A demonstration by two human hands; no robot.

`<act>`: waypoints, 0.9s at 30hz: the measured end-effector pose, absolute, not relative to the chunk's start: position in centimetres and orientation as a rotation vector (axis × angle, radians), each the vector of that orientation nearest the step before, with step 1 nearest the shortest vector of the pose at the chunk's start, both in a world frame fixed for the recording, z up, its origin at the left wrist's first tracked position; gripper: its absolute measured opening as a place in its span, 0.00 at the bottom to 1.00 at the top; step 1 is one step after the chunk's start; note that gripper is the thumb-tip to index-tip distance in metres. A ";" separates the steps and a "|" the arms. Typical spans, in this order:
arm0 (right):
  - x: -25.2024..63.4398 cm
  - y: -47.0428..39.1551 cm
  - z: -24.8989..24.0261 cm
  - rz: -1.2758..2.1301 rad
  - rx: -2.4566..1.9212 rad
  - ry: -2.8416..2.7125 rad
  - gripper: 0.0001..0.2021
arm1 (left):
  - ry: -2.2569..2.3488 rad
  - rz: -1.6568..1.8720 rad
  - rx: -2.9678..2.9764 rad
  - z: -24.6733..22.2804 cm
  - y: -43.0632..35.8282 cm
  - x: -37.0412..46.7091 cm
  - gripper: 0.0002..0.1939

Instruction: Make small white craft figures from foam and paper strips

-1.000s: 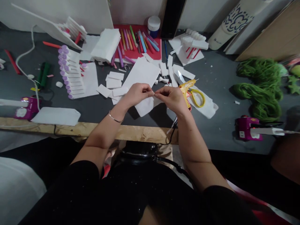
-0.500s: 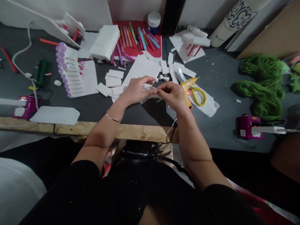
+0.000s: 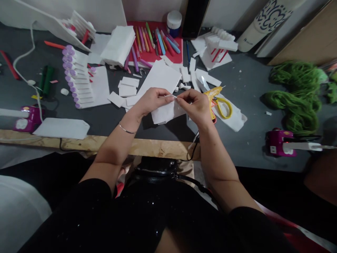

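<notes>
Between my two hands hangs a thin white sheet [image 3: 165,111], soft-looking like tissue or paper, over the table's near side. My left hand [image 3: 152,101] pinches its top edge between thumb and fingers. Close beside it, fingertips nearly touching, my right hand [image 3: 194,103] grips the same edge. To the right of that hand lie a yellow glue gun [image 3: 211,95] and yellow-handled scissors [image 3: 223,108]. A larger white board [image 3: 164,75] and several cut white pieces [image 3: 127,92] spread out behind my hands.
Coloured markers [image 3: 155,40] lie on a red sheet at the back. A model with purple-tipped white rolls [image 3: 79,79] is at left, and another white model [image 3: 219,45] at back right. Green yarn [image 3: 295,95] and a purple power adapter [image 3: 280,142] sit right.
The white sheet has swung down and now shows its broad face below my fingers. My left fingers have closed nearer together; both hands stay in about the same place.
</notes>
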State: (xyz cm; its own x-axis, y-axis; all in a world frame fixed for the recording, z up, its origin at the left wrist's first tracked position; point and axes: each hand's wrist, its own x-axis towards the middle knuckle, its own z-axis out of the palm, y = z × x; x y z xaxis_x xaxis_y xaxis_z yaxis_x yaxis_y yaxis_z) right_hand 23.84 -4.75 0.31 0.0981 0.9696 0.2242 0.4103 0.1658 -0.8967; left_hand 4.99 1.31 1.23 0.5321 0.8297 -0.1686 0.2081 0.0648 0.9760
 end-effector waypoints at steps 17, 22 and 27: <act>23.4 -4.6 -0.8 0.122 -1.463 -1.912 0.10 | 0.958 0.626 1.266 0.6 1.5 5.4 0.06; 23.6 -4.6 -0.9 0.132 -1.438 -2.023 0.14 | 0.937 0.566 1.286 0.8 1.7 5.1 0.09; 23.6 -4.6 -1.2 0.062 -1.400 -2.059 0.15 | 1.008 0.577 1.348 1.0 1.6 5.1 0.09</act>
State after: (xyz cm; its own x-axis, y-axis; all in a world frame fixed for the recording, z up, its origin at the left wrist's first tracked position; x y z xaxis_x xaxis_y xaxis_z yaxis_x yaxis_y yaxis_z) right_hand 23.57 -4.58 -1.21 -0.2281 0.8495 0.4756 0.8193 0.4314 -0.3777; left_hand 5.11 1.57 1.04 0.4858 0.8352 -0.2578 0.2013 0.1801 0.9628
